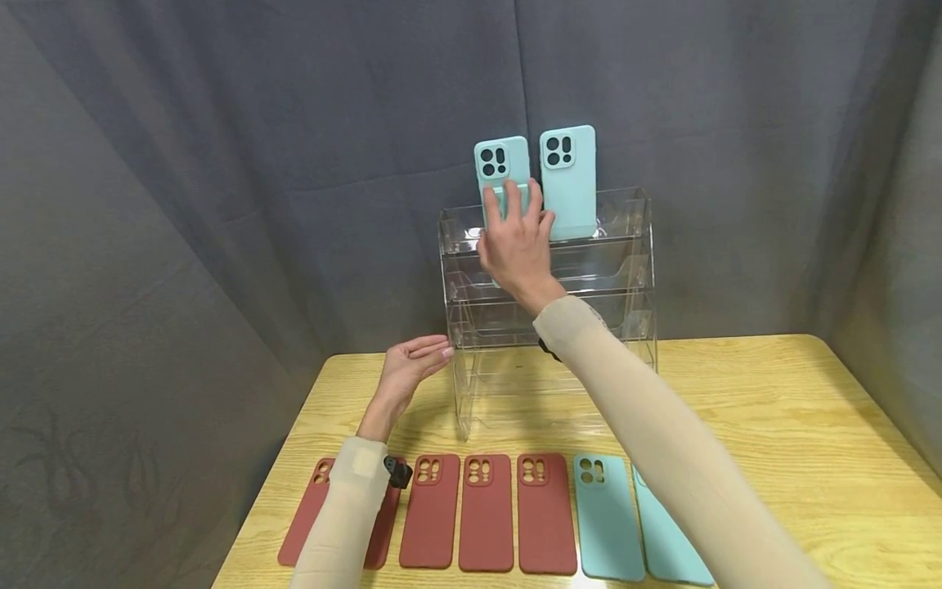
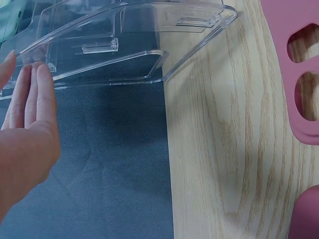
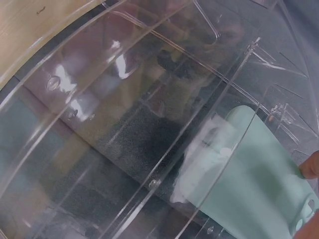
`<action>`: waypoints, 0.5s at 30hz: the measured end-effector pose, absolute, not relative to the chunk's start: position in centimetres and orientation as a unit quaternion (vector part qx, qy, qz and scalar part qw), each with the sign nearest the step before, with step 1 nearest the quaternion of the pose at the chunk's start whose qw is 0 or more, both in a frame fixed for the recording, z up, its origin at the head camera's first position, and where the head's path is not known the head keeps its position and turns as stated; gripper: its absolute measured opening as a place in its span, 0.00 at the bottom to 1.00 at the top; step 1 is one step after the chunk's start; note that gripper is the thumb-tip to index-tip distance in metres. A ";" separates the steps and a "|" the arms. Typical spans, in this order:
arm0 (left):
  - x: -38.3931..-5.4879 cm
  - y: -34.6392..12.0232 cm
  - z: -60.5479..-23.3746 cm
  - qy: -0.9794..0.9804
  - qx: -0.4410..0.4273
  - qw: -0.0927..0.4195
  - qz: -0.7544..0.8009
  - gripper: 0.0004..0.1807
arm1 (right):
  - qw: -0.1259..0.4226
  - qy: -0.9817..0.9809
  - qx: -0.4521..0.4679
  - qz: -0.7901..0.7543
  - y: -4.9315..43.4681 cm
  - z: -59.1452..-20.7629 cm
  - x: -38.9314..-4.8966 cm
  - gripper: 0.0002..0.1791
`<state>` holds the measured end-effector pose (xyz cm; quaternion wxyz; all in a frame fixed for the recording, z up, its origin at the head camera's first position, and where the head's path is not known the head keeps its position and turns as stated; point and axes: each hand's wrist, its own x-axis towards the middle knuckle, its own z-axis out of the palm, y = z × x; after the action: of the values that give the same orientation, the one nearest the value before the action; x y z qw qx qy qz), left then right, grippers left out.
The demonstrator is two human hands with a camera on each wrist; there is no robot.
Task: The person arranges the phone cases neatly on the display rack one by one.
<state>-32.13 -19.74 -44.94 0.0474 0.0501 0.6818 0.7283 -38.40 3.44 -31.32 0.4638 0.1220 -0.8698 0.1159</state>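
My right hand (image 1: 518,249) grips a mint phone case (image 3: 249,174) at the upper tiers of a clear acrylic stand (image 1: 640,278). In the right wrist view the thumb lies on the case's edge; the fingers hide much of it in the head view. Behind that hand rises another mint case (image 1: 515,151), on the top tier. To its right stands a third mint case (image 1: 577,188), upright. My left hand (image 1: 408,368), fingers straight and together, touches the stand's left side edge.
Several red phone cases (image 1: 486,523) lie in a row along the front of the wooden table (image 1: 736,409). Two mint cases (image 1: 611,523) continue the row rightward, one partly behind my right forearm. A grey curtain (image 1: 331,164) hangs behind the stand.
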 end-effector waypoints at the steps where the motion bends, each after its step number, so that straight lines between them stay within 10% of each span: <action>1: -32.1 -19.8 -44.9 0.681 0.051 0.047 0.729 0.24 | 0.462 -0.871 0.121 0.115 3.4 -31.4 -38.4 0.36; 15: -32.3 -20.1 -45.0 0.687 0.051 0.047 0.724 0.24 | 0.448 -0.883 0.111 0.088 2.6 -32.1 -38.4 0.37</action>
<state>-32.27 -20.09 -44.98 0.0469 0.0514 0.6867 0.7236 -38.45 2.62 -32.11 0.4476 0.1109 -0.8829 0.0884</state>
